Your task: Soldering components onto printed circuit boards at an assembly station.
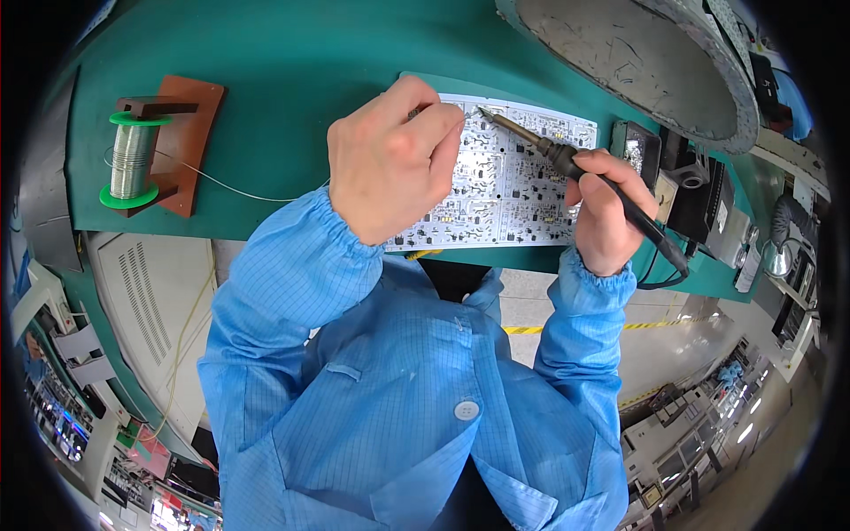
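A white circuit board panel [478, 173], covered with small electronic parts, lies on the green bench mat in front of me. My right hand [613, 212] grips a soldering iron [553, 152] by its black handle. The iron's pointed tip is over the upper part of the panel, touching it or just above; I cannot tell which. Over the panel's left side, my left hand [396, 159] is closed in a pinch. Thin solder wire [235, 188] runs from a spool [133, 164] at the left and passes under this hand; the pinched end is hidden by the fingers.
The green-rimmed spool sits on a brown stand [190, 142]. A large grey round-edged hood [637, 62] hangs over the far right. Right of the panel stand a small dark tray [636, 146] and a black box-shaped device [704, 208]. The iron's cable loops near the bench edge.
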`<state>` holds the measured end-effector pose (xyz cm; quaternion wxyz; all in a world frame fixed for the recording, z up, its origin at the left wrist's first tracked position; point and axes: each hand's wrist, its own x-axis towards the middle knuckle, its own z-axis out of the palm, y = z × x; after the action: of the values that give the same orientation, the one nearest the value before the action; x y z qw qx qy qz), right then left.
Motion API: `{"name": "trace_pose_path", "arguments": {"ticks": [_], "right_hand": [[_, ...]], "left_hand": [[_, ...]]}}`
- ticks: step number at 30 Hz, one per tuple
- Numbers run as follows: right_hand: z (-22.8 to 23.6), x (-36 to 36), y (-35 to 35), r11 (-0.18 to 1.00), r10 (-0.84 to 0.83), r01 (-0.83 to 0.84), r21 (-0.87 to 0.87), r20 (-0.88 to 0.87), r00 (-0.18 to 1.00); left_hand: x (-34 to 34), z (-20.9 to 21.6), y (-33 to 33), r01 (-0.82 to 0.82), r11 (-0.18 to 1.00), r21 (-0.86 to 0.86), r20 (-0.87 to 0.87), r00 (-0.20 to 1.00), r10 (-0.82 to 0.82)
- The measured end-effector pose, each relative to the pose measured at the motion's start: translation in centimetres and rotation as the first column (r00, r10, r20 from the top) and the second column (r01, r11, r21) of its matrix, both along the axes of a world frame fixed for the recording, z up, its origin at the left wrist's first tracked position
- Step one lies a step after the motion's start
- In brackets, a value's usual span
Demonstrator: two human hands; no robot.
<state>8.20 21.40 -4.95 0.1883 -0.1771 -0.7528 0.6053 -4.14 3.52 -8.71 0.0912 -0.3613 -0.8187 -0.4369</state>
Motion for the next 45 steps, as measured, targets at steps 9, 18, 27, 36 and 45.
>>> {"name": "trace_pose_path", "arguments": {"ticks": [9, 18, 27, 36, 45], "right_hand": [[0.3, -0.5, 0.4, 0.988, -0.079, 0.086, -0.125, 0.064, 0.995], [0.4, -0.7, 0.3, 0.994, -0.058, 0.060, -0.090, 0.028, 0.998], [0.9, -3.4, -2.8, 0.994, 0.107, -0.107, 0.017, 0.027, 0.994], [1.0, -4.3, -3.5, 0.979, 0.175, -0.181, 0.099, 0.062, 0.983], [0.9, -4.0, -3.5, 0.976, 0.167, -0.173, 0.133, 0.053, 0.984]], "left_hand": [[-0.1, 0.1, 0.0, 0.026, 0.997, -0.076, -0.014, 1.000, -0.028], [-0.3, 0.6, -2.1, -0.062, 0.994, 0.089, 0.037, 0.998, 0.059], [-1.1, -0.2, -3.7, -0.175, 0.975, 0.138, 0.388, 0.915, 0.109], [-1.4, -0.4, -3.7, -0.153, 0.977, 0.149, 0.398, 0.913, 0.083], [-1.3, -0.5, -4.0, -0.138, 0.974, 0.177, 0.432, 0.901, 0.049]]}}
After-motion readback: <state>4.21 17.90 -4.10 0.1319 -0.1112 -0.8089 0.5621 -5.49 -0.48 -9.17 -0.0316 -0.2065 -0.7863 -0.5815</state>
